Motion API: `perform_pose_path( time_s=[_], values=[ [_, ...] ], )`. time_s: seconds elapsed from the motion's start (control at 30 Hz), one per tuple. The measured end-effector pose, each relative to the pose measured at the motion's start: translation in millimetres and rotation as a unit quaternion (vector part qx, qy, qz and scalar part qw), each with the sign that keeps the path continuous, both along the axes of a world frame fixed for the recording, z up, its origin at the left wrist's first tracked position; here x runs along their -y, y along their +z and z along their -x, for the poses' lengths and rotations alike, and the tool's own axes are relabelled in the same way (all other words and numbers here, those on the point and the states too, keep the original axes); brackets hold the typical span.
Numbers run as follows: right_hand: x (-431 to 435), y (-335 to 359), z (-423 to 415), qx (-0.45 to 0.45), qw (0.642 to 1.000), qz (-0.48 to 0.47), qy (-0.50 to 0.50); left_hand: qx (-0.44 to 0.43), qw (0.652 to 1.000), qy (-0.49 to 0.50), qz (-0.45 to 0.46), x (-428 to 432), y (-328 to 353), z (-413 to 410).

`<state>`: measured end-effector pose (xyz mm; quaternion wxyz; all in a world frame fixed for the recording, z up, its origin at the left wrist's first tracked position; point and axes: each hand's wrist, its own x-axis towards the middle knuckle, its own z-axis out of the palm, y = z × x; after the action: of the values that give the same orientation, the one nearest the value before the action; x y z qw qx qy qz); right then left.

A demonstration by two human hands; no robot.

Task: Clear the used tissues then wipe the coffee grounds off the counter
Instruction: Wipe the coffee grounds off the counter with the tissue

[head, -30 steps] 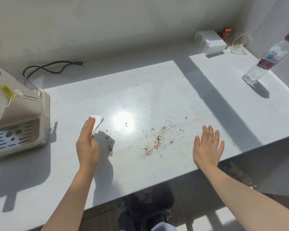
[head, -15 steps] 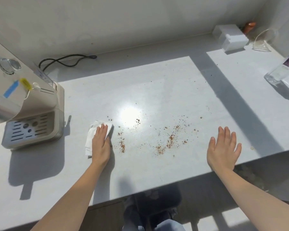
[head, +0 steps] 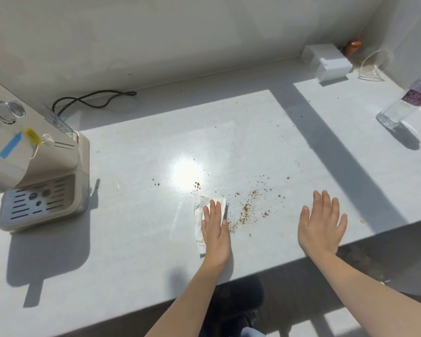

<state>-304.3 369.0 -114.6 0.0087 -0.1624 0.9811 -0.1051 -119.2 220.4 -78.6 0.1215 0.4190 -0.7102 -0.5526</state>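
The water bottle at the far right has a purple label whose white lettering is too blurred to read. A blue strip and a yellow tag mark the beige coffee machine on the left. The left hand presses flat, fingers together, on a folded white tissue on the white counter. Brown coffee grounds lie scattered just right of it. The right hand rests open, fingers spread, holding nothing, near the counter's front edge.
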Motion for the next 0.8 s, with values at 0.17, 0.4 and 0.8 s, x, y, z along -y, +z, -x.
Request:
perform_pose_path(
  time_s=[0.17,0.4,0.8],
  values=[
    [-0.7,-0.6,-0.3,-0.007,1.0,0.01,-0.001,-0.021,0.996,0.081,-0.01,-20.5,4.9,8.9],
    [-0.4,-1.4,0.2,-0.004,1.0,0.023,-0.01,-0.115,0.972,0.2,0.045,-20.7,27.1,3.4],
    [-1.5,-1.3,0.0,0.002,0.999,0.032,-0.007,-0.141,0.914,0.355,0.139,106.5,47.1,-84.5]
  ],
)
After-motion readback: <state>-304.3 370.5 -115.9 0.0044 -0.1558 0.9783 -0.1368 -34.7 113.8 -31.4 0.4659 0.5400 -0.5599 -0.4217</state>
